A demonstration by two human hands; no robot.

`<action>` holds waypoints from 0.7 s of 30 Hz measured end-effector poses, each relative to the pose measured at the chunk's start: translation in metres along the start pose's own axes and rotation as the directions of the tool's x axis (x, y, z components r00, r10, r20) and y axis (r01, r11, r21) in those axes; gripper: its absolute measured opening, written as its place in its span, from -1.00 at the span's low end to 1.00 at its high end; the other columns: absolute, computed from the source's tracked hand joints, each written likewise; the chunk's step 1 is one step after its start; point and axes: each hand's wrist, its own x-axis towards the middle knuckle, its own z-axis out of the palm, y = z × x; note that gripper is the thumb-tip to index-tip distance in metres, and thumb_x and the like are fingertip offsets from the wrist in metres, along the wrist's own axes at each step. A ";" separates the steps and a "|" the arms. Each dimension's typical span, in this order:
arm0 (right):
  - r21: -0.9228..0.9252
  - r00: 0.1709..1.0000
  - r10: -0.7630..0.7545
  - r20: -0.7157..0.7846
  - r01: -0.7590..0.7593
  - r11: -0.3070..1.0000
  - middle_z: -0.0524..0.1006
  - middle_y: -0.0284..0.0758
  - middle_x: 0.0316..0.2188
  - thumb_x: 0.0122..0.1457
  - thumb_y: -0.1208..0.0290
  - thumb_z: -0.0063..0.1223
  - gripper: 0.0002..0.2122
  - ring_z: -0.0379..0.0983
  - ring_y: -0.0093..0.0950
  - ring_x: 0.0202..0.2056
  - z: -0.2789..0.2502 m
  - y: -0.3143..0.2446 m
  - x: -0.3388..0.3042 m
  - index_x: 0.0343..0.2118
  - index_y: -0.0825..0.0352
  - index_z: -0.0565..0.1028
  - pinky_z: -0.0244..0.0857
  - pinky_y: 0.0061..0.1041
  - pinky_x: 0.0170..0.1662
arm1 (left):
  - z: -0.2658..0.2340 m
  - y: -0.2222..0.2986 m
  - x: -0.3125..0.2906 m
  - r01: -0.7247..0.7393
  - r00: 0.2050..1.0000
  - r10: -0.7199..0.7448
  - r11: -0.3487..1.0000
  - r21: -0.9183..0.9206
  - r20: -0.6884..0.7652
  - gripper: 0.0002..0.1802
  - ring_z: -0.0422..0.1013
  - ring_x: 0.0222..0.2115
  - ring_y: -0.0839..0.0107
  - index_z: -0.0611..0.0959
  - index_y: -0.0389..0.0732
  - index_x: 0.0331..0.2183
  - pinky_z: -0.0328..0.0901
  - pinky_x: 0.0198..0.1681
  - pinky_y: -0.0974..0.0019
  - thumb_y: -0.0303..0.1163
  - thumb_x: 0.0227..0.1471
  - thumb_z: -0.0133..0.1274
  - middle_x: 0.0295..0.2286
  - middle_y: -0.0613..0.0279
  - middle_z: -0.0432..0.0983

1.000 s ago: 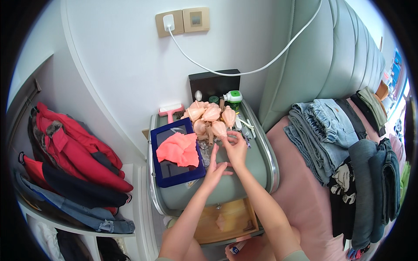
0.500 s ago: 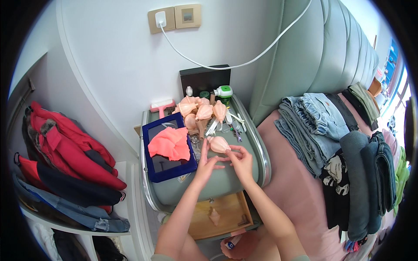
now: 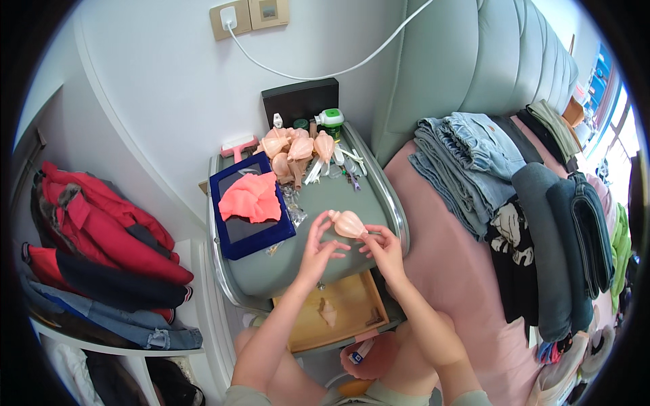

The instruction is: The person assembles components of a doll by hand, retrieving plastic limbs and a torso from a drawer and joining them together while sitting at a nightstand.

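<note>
A pale peach, ribbed, bulb-shaped piece (image 3: pixel 350 224) is held above the grey-green top of the nightstand (image 3: pixel 264 276). My right hand (image 3: pixel 384 249) pinches its narrow lower-right end between the fingertips. At the bulb's other end is my left hand (image 3: pixel 319 249), fingers stretched and apart, an index fingertip touching or nearly touching it. Farther back lies a heap of similar peach bulbs (image 3: pixel 300 148). Left of my hands, a dark blue frame (image 3: pixel 261 247) bears a crumpled coral-pink cloth (image 3: pixel 250 197). Below, an open wooden drawer (image 3: pixel 305 333) contains another peach piece (image 3: pixel 328 312).
White sticks and small clips (image 3: pixel 349 162) lie beside the heap, near a green-and-white bottle (image 3: pixel 331 120). A pink-handled roller (image 3: pixel 237 146) and a black box (image 3: pixel 298 99) are behind. Folded jeans (image 3: pixel 460 176) sit on the pink bed at right; red jackets (image 3: pixel 108 227) lie on the left shelf.
The view has shifted, so the nightstand sits higher and farther left. The bulb has moved nearer me and to the right over the nightstand, and my hands have spread slightly apart.
</note>
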 end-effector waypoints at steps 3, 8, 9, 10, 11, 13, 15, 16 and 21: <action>-0.017 0.999 0.030 0.017 -0.030 0.999 0.52 -0.33 -0.45 0.07 0.40 -0.02 -0.77 0.41 -0.66 -0.52 -0.004 -0.001 -0.019 -0.21 0.36 0.37 0.20 -0.75 -0.51 | 0.006 -0.006 -0.022 0.015 1.000 -0.015 1.000 0.000 0.000 -0.32 0.43 -0.34 0.32 0.02 -0.06 0.10 0.37 -0.37 0.41 -0.60 -0.07 -0.19 0.05 0.08 0.03; -0.057 0.997 0.063 0.049 -0.060 0.997 0.52 -0.34 -0.45 0.08 0.38 -0.03 -0.77 0.41 -0.67 -0.52 -0.016 0.011 -0.052 -0.21 0.34 0.37 0.19 -0.75 -0.50 | 0.009 -0.010 -0.052 0.048 0.997 -0.049 0.999 0.025 0.056 -0.32 0.44 -0.36 0.33 0.01 -0.07 0.09 0.37 -0.36 0.42 -0.60 -0.08 -0.18 0.04 0.07 0.04; -0.057 0.997 0.057 0.059 -0.053 0.997 0.52 -0.35 -0.46 0.08 0.38 -0.03 -0.77 0.41 -0.67 -0.52 -0.017 0.012 -0.060 -0.21 0.34 0.37 0.20 -0.75 -0.50 | 0.009 -0.011 -0.058 0.054 0.997 -0.056 0.998 0.033 0.062 -0.32 0.44 -0.36 0.34 0.02 -0.06 0.09 0.37 -0.37 0.42 -0.60 -0.08 -0.18 0.04 0.07 0.04; -0.056 0.996 0.050 0.070 -0.046 0.997 0.52 -0.35 -0.46 0.08 0.37 -0.02 -0.77 0.40 -0.67 -0.52 -0.018 0.013 -0.068 -0.21 0.34 0.37 0.20 -0.75 -0.50 | 0.008 -0.012 -0.064 0.061 0.996 -0.063 0.997 0.041 0.067 -0.32 0.44 -0.36 0.34 0.02 -0.05 0.09 0.37 -0.37 0.43 -0.60 -0.08 -0.18 0.04 0.07 0.05; -0.058 0.997 0.049 0.066 -0.045 0.997 0.52 -0.35 -0.46 0.07 0.37 -0.02 -0.77 0.40 -0.67 -0.52 -0.019 0.015 -0.075 -0.21 0.34 0.38 0.20 -0.74 -0.50 | 0.009 -0.014 -0.069 0.071 0.995 -0.074 0.996 0.045 0.071 -0.34 0.44 -0.37 0.36 0.04 -0.05 0.08 0.36 -0.37 0.44 -0.59 -0.07 -0.18 0.03 0.08 0.06; -0.059 0.997 0.047 0.061 -0.043 0.997 0.52 -0.36 -0.47 0.07 0.37 -0.01 -0.77 0.40 -0.67 -0.52 -0.020 0.019 -0.090 -0.22 0.35 0.38 0.20 -0.74 -0.49 | 0.008 -0.019 -0.083 0.091 0.993 -0.095 0.994 0.054 0.075 -0.38 0.44 -0.37 0.40 0.08 -0.03 0.06 0.34 -0.39 0.48 -0.58 -0.06 -0.18 0.03 0.10 0.09; -0.062 0.997 0.064 0.048 -0.061 0.996 0.52 -0.37 -0.46 0.08 0.39 -0.03 -0.77 0.40 -0.69 -0.52 -0.021 0.021 -0.104 -0.21 0.36 0.38 0.19 -0.77 -0.50 | 0.005 -0.025 -0.095 0.091 0.993 -0.096 0.994 0.068 0.072 -0.41 0.44 -0.38 0.37 0.10 -0.06 0.04 0.36 -0.38 0.44 -0.58 -0.06 -0.17 0.01 0.08 0.12; -0.064 0.996 0.073 0.042 -0.070 0.995 0.52 -0.37 -0.46 0.09 0.40 -0.04 -0.77 0.39 -0.70 -0.52 -0.020 0.022 -0.110 -0.21 0.36 0.37 0.19 -0.78 -0.51 | 0.004 -0.027 -0.102 0.092 0.993 -0.097 0.993 0.075 0.070 -0.42 0.44 -0.38 0.36 0.11 -0.07 0.03 0.37 -0.37 0.42 -0.57 -0.06 -0.17 -0.01 0.07 0.13; -0.015 0.995 0.097 0.012 -0.097 0.995 0.49 -0.42 -0.50 0.05 0.35 0.00 -0.76 0.39 -0.68 -0.54 -0.014 0.033 -0.132 -0.25 0.35 0.41 0.18 -0.75 -0.51 | -0.006 -0.034 -0.127 0.205 0.979 -0.206 0.978 0.039 0.001 -0.59 0.44 -0.44 0.40 0.19 -0.07 -0.09 0.33 -0.45 0.44 -0.52 -0.03 -0.17 -0.09 0.12 0.25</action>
